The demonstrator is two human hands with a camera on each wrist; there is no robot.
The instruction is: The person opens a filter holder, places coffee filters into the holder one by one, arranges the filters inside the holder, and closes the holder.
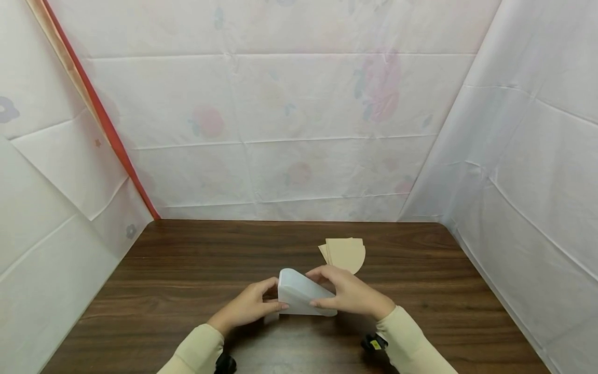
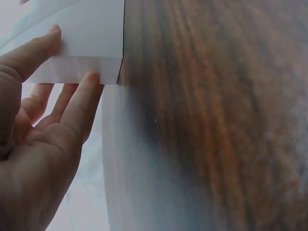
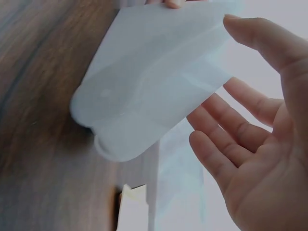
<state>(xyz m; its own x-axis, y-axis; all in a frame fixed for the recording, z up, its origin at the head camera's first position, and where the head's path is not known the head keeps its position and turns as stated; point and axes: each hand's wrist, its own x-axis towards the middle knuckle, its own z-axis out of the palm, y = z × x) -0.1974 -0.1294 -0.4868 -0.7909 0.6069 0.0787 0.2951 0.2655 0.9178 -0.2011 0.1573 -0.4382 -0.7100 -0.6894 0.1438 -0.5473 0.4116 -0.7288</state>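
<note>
A white wedge-shaped case (image 1: 301,295) with smooth faces and rounded corners stands on the brown table (image 1: 187,259), tall at its left side and sloping down to the right. The left hand (image 1: 249,305) holds its left end, thumb on the near face and fingertips at the side. From the right, the right hand (image 1: 352,292) grips the sloping side between thumb and fingers. In the right wrist view the case (image 3: 154,82) shows two overlapping rounded layers at its end. The left wrist view shows the case's flat edge (image 2: 82,70) against the left fingertips.
Beige fan-shaped papers (image 1: 347,254), like cone coffee filters, lie in a small stack behind the right hand. White printed cloth (image 1: 289,130) hangs along the back and both sides of the table. A red strip (image 1: 107,122) runs down the left corner.
</note>
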